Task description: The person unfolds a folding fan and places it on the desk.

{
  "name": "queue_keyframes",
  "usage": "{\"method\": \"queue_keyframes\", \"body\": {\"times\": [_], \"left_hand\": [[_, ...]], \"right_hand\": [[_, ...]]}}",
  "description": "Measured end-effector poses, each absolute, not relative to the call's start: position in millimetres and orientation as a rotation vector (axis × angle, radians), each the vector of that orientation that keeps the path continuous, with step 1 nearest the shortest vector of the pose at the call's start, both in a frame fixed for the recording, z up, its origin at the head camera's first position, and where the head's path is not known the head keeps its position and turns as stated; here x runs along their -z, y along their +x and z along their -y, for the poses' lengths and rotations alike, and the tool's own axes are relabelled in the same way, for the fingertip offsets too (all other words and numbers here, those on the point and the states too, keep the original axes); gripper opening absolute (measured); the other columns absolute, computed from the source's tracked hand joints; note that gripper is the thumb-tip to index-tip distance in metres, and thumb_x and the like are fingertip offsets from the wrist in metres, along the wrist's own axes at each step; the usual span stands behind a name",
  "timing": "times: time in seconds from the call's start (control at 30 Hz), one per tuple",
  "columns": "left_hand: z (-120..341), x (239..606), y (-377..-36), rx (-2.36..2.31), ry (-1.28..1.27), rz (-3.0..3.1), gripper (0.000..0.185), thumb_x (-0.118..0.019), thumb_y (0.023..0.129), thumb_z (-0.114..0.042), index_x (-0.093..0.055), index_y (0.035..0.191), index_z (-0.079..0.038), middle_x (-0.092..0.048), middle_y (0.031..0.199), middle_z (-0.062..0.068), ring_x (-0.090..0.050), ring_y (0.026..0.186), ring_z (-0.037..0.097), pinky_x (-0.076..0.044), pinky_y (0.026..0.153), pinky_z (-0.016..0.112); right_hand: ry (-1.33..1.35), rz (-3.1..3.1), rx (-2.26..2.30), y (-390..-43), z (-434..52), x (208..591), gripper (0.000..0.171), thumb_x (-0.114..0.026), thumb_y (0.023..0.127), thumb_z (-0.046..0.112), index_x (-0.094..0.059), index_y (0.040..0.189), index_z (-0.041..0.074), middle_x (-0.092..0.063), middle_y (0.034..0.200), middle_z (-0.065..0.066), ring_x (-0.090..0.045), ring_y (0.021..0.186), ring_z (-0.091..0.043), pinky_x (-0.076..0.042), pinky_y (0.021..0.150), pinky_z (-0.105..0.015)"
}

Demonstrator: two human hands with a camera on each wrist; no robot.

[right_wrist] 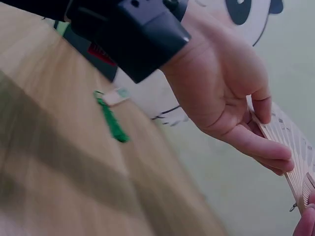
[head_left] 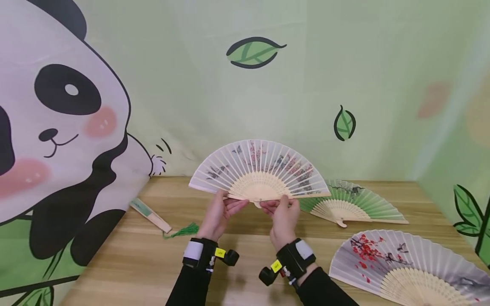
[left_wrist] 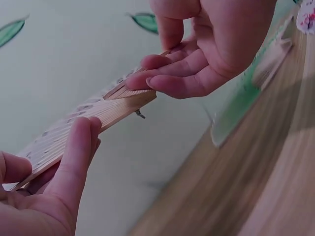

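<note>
An open paper fan (head_left: 258,170) with bamboo ribs and a flower and butterfly print is held upright above the wooden table (head_left: 138,263). My left hand (head_left: 231,205) pinches its left guard stick near the pivot. My right hand (head_left: 278,205) pinches the right guard stick. In the left wrist view my left hand (left_wrist: 74,147) has thumb and fingers on the bamboo ribs (left_wrist: 98,115), and my right hand (left_wrist: 162,73) grips the pivot end. The right wrist view shows the left hand (right_wrist: 268,132) curled on the ribs (right_wrist: 295,152).
An open green fan (head_left: 354,203) lies on the table behind my right hand. A white fan with red blossoms (head_left: 405,265) lies open at the right front. A closed fan (head_left: 150,214) with a green tassel (head_left: 184,230) lies left, by the panda wall (head_left: 57,140).
</note>
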State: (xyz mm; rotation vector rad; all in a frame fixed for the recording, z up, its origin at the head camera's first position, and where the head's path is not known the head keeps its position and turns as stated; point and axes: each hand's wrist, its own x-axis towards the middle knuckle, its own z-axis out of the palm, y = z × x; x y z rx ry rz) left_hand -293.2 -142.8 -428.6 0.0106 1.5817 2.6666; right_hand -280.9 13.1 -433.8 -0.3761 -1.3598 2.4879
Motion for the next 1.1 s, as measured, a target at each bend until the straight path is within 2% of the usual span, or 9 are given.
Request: {"method": "queue_keyframes", "body": {"times": [0.17,0.3,0.43,0.6,0.83,1.1], "left_hand": [[170,445,-299,-2.66,-0.102,-1.559,0.036,-0.031,0.102,-0.01,-0.045,0.131,0.006,-0.069,0.097,0.023,-0.071,0.087,0.026,-0.053,0.088,0.04],[190,456,-297,-2.672,-0.2,-1.524,0.034,-0.029,0.102,-0.009,-0.043,0.128,0.008,-0.068,0.093,0.022,-0.071,0.087,0.027,-0.051,0.092,0.041],[208,465,-292,-2.685,-0.284,-1.508,0.029,-0.03,0.101,-0.008,-0.043,0.121,0.009,-0.067,0.089,0.021,-0.071,0.083,0.027,-0.054,0.087,0.037],[225,475,-284,-2.665,-0.352,-1.549,0.028,-0.029,0.1,-0.006,-0.042,0.119,0.01,-0.066,0.085,0.02,-0.071,0.079,0.026,-0.057,0.079,0.033],[235,482,-278,-2.612,-0.379,-1.577,0.03,-0.031,0.1,-0.006,-0.042,0.121,0.012,-0.068,0.085,0.02,-0.071,0.079,0.025,-0.057,0.079,0.032],[234,494,-283,-2.567,-0.409,-1.561,0.028,-0.029,0.102,-0.003,-0.043,0.12,0.014,-0.068,0.083,0.021,-0.071,0.077,0.024,-0.058,0.077,0.031]], "right_hand": [[-0.478,1.339,-2.533,-288,15,445,0.014,-0.033,0.105,0.011,-0.036,0.096,0.002,-0.061,0.067,-0.013,-0.067,0.057,-0.02,-0.058,0.057,-0.032],[-0.529,1.319,-2.541,-285,36,453,0.012,-0.032,0.104,0.008,-0.037,0.098,-0.001,-0.059,0.066,-0.014,-0.067,0.056,-0.021,-0.057,0.055,-0.031],[-0.59,1.284,-2.585,-277,55,460,0.012,-0.032,0.103,0.008,-0.037,0.1,-0.003,-0.058,0.069,-0.016,-0.067,0.058,-0.021,-0.057,0.054,-0.029],[-0.683,1.284,-2.658,-265,71,469,0.014,-0.031,0.104,0.009,-0.037,0.106,-0.003,-0.058,0.074,-0.016,-0.069,0.063,-0.022,-0.057,0.057,-0.028],[-0.771,1.322,-2.665,-255,77,473,0.021,-0.032,0.104,0.01,-0.041,0.113,-0.007,-0.062,0.082,-0.018,-0.071,0.071,-0.024,-0.059,0.064,-0.031],[-0.817,1.375,-2.653,-253,75,477,0.028,-0.03,0.103,0.009,-0.047,0.111,-0.011,-0.066,0.085,-0.021,-0.072,0.074,-0.025,-0.059,0.067,-0.034]]}}
